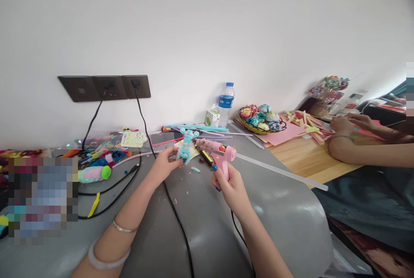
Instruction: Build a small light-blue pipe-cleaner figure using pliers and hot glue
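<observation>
A pixelated block [42,198] is hiding things at the bench's [200,235] left; the right edge is cutting off a co-worker's arms [371,155].

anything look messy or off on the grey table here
Yes: small pastel scraps lie strewn on the grey table beneath the teal figure in the left hand. The right hand grips a pink glue gun.

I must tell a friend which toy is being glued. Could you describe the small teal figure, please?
On the grey table, the left hand holds the teal figure upright beside the pink glue gun in the right hand. Unlike the loose sticks behind, it is fuzzy.
</observation>
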The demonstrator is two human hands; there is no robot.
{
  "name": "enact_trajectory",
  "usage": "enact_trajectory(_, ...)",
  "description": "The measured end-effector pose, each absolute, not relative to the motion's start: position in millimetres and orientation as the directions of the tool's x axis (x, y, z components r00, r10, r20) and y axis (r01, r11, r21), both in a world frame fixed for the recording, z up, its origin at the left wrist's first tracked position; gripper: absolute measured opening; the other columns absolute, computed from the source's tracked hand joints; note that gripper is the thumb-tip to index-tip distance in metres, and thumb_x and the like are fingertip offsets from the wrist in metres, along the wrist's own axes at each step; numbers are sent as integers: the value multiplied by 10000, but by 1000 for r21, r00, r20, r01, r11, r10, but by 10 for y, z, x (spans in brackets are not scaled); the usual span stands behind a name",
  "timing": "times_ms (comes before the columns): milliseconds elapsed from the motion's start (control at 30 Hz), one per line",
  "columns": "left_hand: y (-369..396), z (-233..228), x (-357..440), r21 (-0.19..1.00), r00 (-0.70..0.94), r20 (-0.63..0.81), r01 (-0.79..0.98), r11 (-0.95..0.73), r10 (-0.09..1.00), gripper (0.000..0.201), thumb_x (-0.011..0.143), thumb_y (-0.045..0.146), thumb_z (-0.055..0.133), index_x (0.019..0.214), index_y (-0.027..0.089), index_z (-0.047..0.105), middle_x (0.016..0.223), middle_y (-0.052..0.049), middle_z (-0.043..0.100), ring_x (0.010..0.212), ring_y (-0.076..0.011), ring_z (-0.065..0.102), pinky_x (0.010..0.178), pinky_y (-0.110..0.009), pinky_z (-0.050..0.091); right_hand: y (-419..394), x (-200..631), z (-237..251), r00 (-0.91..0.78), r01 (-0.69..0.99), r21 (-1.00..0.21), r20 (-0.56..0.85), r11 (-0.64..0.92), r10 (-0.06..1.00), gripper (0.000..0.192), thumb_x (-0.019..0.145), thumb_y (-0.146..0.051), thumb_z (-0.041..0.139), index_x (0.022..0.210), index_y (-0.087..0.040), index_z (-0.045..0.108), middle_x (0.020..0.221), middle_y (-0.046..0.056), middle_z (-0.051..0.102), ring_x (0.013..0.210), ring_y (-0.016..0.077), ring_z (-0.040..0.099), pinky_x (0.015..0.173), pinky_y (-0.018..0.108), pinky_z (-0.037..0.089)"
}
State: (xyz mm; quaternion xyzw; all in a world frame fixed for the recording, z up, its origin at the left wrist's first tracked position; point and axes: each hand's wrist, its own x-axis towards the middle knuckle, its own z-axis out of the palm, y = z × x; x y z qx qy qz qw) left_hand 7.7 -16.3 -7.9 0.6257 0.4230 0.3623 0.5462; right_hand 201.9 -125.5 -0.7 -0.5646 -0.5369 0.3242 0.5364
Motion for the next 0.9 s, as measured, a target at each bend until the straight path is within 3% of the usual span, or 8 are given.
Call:
enact_trajectory(200,-167,-76,80,991,380,5,123,-56,925,366,656,357,741,961,171,661,1084,-97,712,838,-225,707,683,-321,573,-1267,2019,24,234,194,-966,214,170,948,368,893,-547,534,848,-183,568,490,-62,422,457,115,361,456,247,317)
enact_trajectory(400,-168,-68,80,986,346,2,159,-61,938,357,655,363,721,942,170,634,1071,-89,708,786,-220,724,639,-294,542,-1292,2021,59,262,179,-962,248,205,933,349,911,-503,518,897,-165,601,478,-67,419,452,113,358,459,247,317)
enact_trajectory(700,-203,-103,76,921,291,121,323,-217,949,233,664,297,687,862,191,627,863,-4,694,637,-145,640,617,-259,477,-1297,1978,53,225,229,-960,215,163,950,328,883,-508,535,784,-195,543,484,-61,415,460,109,343,458,248,310)
enact_trajectory(900,-227,-86,77,892,296,138,377,-248,945,198,680,274,662,857,204,609,898,5,679,659,-134,627,635,-251,472,-1292,1973,35,251,295,-945,218,140,943,356,879,-505,523,677,-216,470,494,-45,427,469,108,353,468,250,319)
